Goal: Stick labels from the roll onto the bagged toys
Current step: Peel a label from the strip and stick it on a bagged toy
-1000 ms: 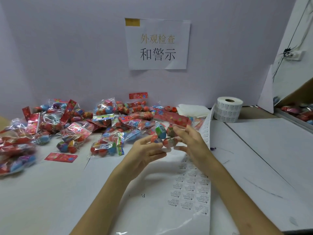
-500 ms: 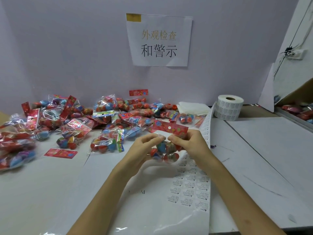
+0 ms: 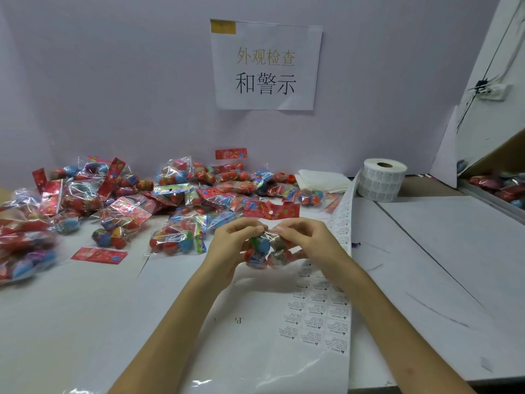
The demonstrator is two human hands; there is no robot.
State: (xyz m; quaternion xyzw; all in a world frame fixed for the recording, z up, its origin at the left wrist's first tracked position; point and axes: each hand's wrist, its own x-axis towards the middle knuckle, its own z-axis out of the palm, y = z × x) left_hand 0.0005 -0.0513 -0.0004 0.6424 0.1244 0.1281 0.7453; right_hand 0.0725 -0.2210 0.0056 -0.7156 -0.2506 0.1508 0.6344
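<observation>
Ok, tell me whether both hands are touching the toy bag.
Touching: the head view shows the left hand and right hand both pinching the toy bag near its top.

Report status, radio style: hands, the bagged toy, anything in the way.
Left hand, right hand both pinch one bagged toy. Label strip runs along table by right hand, roll at its far end. Nothing blocking.

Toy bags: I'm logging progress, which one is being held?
The bag pinched between left hand and right hand, red card on top; the others lie on the table.
</observation>
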